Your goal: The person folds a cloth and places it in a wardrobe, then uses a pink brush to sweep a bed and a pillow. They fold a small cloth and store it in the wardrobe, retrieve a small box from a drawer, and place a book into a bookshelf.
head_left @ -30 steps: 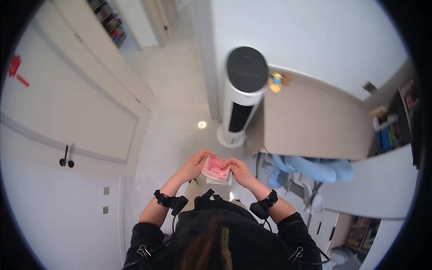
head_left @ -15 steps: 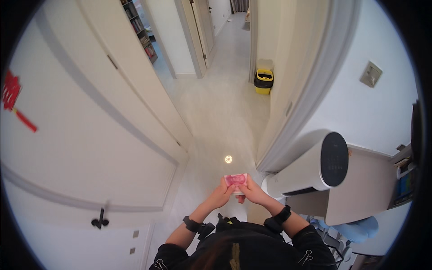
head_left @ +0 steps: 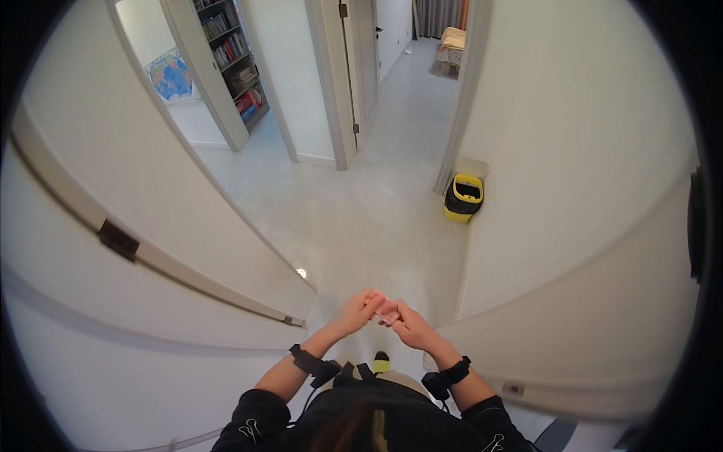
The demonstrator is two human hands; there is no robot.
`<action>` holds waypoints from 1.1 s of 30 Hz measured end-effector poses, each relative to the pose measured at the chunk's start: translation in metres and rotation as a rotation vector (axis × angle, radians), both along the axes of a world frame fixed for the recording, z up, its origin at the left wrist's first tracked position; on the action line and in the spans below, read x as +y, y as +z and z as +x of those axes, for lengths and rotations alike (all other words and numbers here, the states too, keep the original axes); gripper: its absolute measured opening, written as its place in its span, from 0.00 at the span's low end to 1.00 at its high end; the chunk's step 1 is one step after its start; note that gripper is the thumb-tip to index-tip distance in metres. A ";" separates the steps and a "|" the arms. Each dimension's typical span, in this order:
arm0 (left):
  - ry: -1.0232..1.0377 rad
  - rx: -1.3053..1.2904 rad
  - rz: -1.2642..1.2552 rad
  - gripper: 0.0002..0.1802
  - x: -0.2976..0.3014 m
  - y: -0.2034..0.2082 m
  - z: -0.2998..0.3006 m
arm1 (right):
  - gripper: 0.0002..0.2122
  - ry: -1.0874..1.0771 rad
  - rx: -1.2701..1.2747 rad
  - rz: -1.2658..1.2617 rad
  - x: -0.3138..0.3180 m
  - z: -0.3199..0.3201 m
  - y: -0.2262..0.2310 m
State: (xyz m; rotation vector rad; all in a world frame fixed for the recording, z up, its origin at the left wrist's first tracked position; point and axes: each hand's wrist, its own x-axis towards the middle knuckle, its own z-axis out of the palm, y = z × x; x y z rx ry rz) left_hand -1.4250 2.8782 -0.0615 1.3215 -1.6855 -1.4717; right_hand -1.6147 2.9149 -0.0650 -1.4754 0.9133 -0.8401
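Both hands hold a small stack of pink banknotes [head_left: 388,311] in front of my body, at the lower middle of the view. My left hand [head_left: 355,313] grips the upper left end, with its thumb on top. My right hand [head_left: 413,327] pinches the right side. The stack is tilted, its left end farther from me, and parts of it are hidden under the fingers. Black straps with small devices sit on both wrists.
A yellow bin with a black liner [head_left: 465,197] stands against the right wall. Door panels [head_left: 218,218] run along the left. Ahead are a bookshelf [head_left: 232,60], an open door [head_left: 363,75] and a bed [head_left: 452,47] in a far room. My shoe [head_left: 382,363] shows below.
I have moved forward through the doorway; the bin and bookshelf are nearer, and the white cylindrical appliance has left the view. The banknotes went from level to tilted, still in both hands.
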 end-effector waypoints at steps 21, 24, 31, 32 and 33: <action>0.211 -0.256 -0.365 0.11 -0.609 0.014 0.224 | 0.13 0.283 0.340 -0.054 -0.672 0.222 -0.002; 0.439 -0.227 -0.290 0.12 -0.672 0.012 0.291 | 0.12 0.422 0.358 -0.004 -0.763 0.283 -0.008; 0.885 -0.220 -0.366 0.08 -0.794 0.029 0.448 | 0.10 0.763 -0.093 0.367 -0.926 0.500 0.011; 0.943 -0.219 -0.362 0.08 -0.807 0.025 0.475 | 0.10 0.821 -0.042 0.313 -0.948 0.529 0.011; 1.004 -0.211 -0.328 0.08 -0.821 0.020 0.505 | 0.10 0.880 0.019 0.254 -0.970 0.560 0.010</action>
